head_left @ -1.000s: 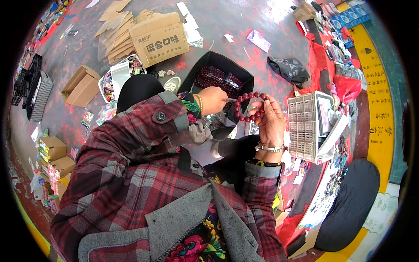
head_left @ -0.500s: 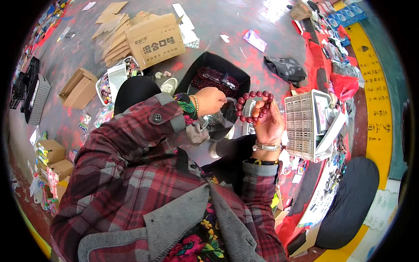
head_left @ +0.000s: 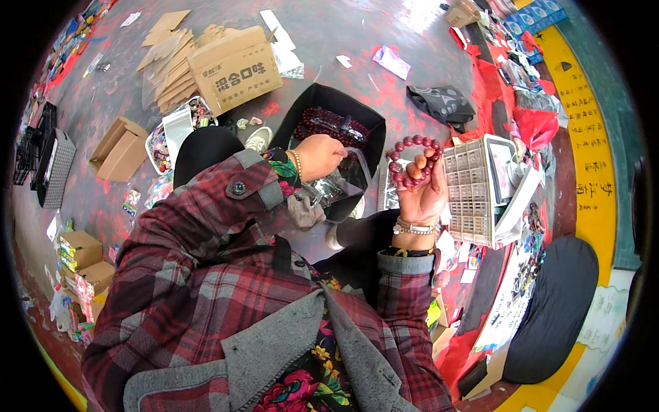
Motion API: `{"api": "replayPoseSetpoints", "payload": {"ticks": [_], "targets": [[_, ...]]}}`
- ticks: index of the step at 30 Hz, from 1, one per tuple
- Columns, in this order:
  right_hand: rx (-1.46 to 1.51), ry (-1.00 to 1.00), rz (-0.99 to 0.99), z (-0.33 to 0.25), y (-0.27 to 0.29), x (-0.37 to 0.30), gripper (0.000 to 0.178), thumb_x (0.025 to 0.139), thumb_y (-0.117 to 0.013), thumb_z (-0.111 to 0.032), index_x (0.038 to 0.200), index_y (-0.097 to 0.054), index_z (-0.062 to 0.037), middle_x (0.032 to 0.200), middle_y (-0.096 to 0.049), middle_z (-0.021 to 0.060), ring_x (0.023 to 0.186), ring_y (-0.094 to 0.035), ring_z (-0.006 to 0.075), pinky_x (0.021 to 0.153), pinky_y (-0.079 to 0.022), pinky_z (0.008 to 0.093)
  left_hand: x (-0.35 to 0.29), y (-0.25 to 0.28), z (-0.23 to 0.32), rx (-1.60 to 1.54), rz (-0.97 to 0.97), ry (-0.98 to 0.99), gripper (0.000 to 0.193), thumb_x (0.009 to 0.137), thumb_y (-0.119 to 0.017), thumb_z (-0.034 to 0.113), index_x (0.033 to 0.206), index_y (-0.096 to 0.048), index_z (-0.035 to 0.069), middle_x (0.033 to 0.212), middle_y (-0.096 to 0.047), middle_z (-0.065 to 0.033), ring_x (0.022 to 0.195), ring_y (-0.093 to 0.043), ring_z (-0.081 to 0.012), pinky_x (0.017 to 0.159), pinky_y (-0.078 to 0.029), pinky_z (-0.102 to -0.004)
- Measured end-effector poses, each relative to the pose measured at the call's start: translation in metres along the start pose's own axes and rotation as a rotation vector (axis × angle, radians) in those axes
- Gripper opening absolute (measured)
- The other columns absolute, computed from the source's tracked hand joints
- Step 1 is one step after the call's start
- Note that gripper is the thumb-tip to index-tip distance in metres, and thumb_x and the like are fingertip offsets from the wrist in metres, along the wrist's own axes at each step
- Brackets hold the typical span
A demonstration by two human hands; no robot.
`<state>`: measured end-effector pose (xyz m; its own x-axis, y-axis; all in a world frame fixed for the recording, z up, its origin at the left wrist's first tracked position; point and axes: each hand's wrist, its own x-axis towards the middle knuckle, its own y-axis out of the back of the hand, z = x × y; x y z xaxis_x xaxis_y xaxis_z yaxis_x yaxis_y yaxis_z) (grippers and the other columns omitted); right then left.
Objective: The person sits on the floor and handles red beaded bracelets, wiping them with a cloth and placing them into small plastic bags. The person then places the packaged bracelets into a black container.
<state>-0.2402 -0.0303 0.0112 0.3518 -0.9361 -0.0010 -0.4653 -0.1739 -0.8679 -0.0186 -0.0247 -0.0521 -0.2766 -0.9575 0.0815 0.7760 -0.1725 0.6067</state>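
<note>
My right hand point(head_left: 424, 189) is raised at the centre right, its fingers closed on a bracelet of round dark-red beads point(head_left: 405, 180). The loop passes around the fingers and hangs to their left. Over a black open box point(head_left: 374, 113), my left hand point(head_left: 319, 156) has its fingers pinched together at what looks like the edge of a clear plastic bag point(head_left: 360, 161). Inside the box lie more dark-red bead strings point(head_left: 322, 122) in clear wrapping, at the far end. Crumpled clear plastic point(head_left: 328, 185) fills the near end, partly under my left hand.
A white slatted plastic basket point(head_left: 468, 192) stands right of my right hand. A large cardboard box point(head_left: 237, 75) and flattened cardboard point(head_left: 168, 75) lie at the far left. A small open carton point(head_left: 120, 151) sits further left. A grey-black bag point(head_left: 443, 104) rests beyond the basket.
The bead bracelet has shifted slightly right and turned in my right hand, with the fingers curled more around it. My left hand stays over the black box; clear plastic shows more beside its fingertips.
</note>
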Motion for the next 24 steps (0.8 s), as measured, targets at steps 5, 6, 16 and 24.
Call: {"api": "replayPoseSetpoints", "payload": {"ticks": [5,6,16,24], "targets": [[0.155,0.033,0.006,-0.004,-0.002,0.0,0.025,0.092,-0.043,-0.029,0.103,-0.049,-0.0066,0.075,-0.049,0.0027,0.056,-0.045,0.0103,0.05,-0.037,0.0256,0.001,0.0,0.003,-0.005,-0.018,-0.009,0.023,0.078,-0.051,0.017,0.089,-0.064,0.001,0.083,-0.062,-0.0185,0.081,-0.06,-0.032,0.072,-0.048,-0.037],[0.185,0.022,0.005,-0.004,-0.003,0.001,0.025,0.093,-0.043,-0.029,0.103,-0.049,-0.0064,0.075,-0.049,0.0028,0.056,-0.045,0.0102,0.05,-0.037,0.0253,0.001,0.0,0.001,-0.007,-0.005,-0.027,0.023,0.078,-0.051,0.017,0.089,-0.064,0.001,0.083,-0.062,-0.0185,0.081,-0.06,-0.0319,0.072,-0.048,-0.0369],[-0.105,-0.087,-0.062,0.013,-0.007,0.0,0.03,0.093,-0.039,-0.03,0.102,-0.046,-0.0024,0.067,-0.048,0.0059,0.051,-0.046,0.0166,0.045,-0.039,0.0265,0.003,-0.002,0.001,0.042,-0.006,-0.012,0.022,0.077,-0.051,0.015,0.089,-0.064,0.001,0.085,-0.062,-0.0179,0.082,-0.06,-0.032,0.073,-0.047,-0.0372],[-0.7,-0.179,0.18,0.021,-0.011,0.007,0.022,0.094,-0.037,-0.021,0.103,-0.048,-0.0038,0.071,-0.057,0.0081,0.055,-0.059,0.0175,0.044,-0.043,0.0222,0.0,0.001,0.013,-0.031,-0.123,-0.155,0.018,0.075,-0.052,0.014,0.085,-0.062,0.002,0.075,-0.058,-0.018,0.075,-0.057,-0.0356,0.065,-0.044,-0.0407]]}}
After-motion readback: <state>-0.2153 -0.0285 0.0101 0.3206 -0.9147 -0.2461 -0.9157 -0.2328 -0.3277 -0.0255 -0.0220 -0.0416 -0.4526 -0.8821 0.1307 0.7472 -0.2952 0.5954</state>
